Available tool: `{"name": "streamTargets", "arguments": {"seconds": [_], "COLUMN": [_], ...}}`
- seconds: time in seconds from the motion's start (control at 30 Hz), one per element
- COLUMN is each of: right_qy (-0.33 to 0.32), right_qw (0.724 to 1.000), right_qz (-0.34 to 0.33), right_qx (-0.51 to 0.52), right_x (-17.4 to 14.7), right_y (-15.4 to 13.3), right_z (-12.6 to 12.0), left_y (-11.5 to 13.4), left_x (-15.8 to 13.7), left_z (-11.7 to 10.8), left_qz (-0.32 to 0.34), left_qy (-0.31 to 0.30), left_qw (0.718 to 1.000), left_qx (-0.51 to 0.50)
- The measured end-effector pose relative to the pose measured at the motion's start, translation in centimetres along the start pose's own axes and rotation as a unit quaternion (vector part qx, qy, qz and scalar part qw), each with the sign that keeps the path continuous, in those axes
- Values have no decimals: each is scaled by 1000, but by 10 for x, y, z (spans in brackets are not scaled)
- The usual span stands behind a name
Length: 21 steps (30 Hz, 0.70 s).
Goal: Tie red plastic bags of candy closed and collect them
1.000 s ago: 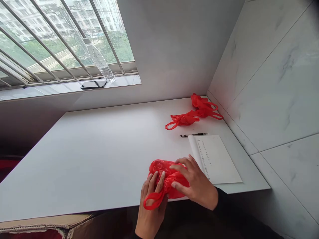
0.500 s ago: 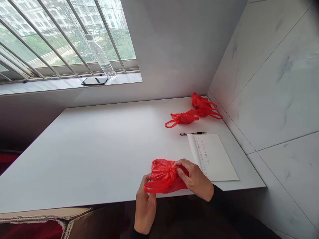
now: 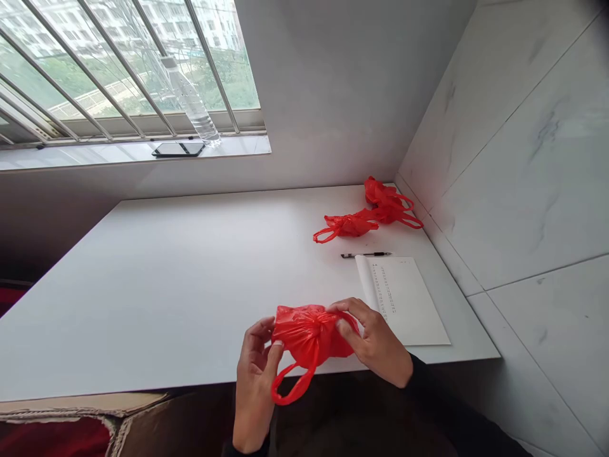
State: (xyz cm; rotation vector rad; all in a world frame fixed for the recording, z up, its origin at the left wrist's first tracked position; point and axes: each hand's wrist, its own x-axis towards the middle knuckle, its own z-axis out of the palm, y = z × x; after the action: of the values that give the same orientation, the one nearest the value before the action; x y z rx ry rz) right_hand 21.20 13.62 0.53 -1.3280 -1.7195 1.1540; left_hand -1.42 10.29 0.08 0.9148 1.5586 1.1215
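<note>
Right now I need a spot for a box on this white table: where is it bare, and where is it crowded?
The table is bare across its whole left and middle, from the wall below the window to the near edge. The right side is crowded: two tied red bags in the far corner, a pen, a sheet of paper, and both hands holding a red bag at the near edge.

red bag (image 3: 309, 333), white table (image 3: 190, 285), black pen (image 3: 366, 255)
</note>
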Motion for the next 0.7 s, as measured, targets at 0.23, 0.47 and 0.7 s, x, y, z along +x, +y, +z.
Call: {"name": "streamTargets", "arguments": {"seconds": [0.23,0.47,0.7], "right_qy": [-60,-46,11], "right_qw": [990,990,999], "right_qz": [-39,-26,14], "right_qx": [-124,-132,38], "right_x": [-9,-14,-9], "right_y": [27,43,26], "right_z": [18,30,29], "left_y": [-35,-36,-28], "left_x": [0,6,-7], "left_z": [6,14,28], "left_qz": [-28,-68,-90], "left_qy": [44,-10,-32], "left_qw": [996,997,995], "left_qx": [69,41,-39]}}
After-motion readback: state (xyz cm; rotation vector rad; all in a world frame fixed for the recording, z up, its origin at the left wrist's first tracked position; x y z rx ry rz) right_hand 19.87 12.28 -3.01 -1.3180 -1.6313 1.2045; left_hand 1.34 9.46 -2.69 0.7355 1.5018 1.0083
